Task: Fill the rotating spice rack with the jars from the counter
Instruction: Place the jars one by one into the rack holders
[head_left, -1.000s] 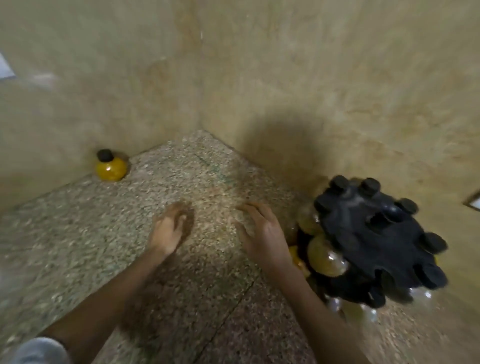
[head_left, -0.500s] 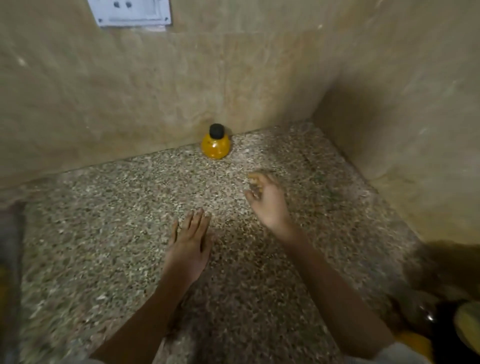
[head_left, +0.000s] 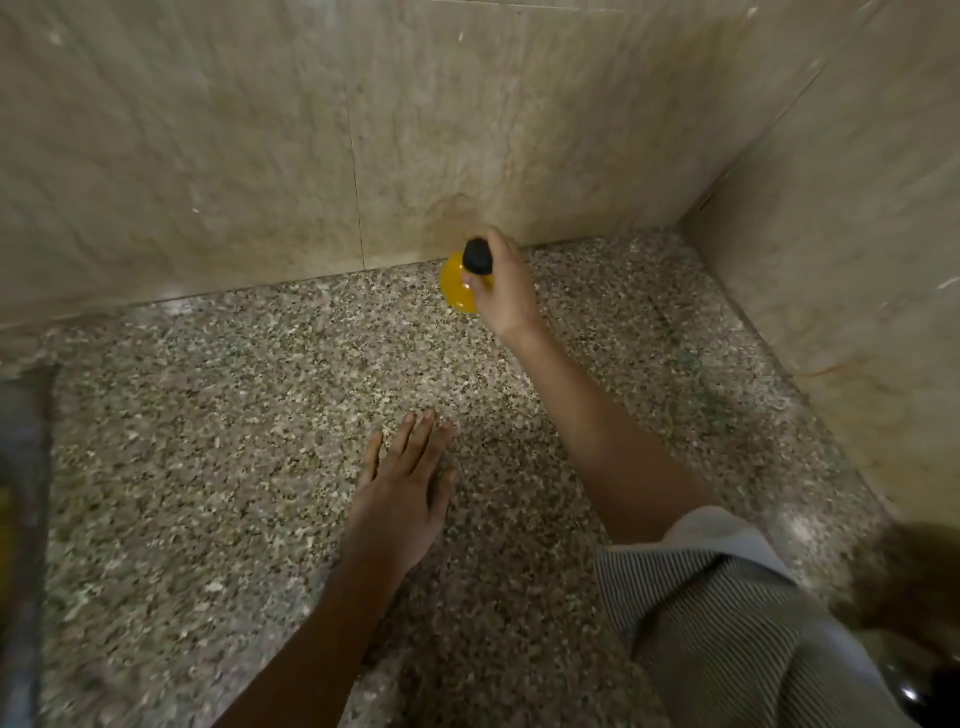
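Reaching further than a moment ago, the right hand (head_left: 506, 296) now wraps its fingers round the yellow spice jar (head_left: 453, 289) by the wall (head_left: 260, 156), upper middle. The left hand (head_left: 402, 499) rests flat, fingers straight. The jar looks ready to lift.

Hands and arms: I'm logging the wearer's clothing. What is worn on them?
Both the left hand and right hand are bare: no gloves, rings or watch. The right arm wears a finely striped grey-and-white sleeve with a plain pale cuff; the left forearm shows none.
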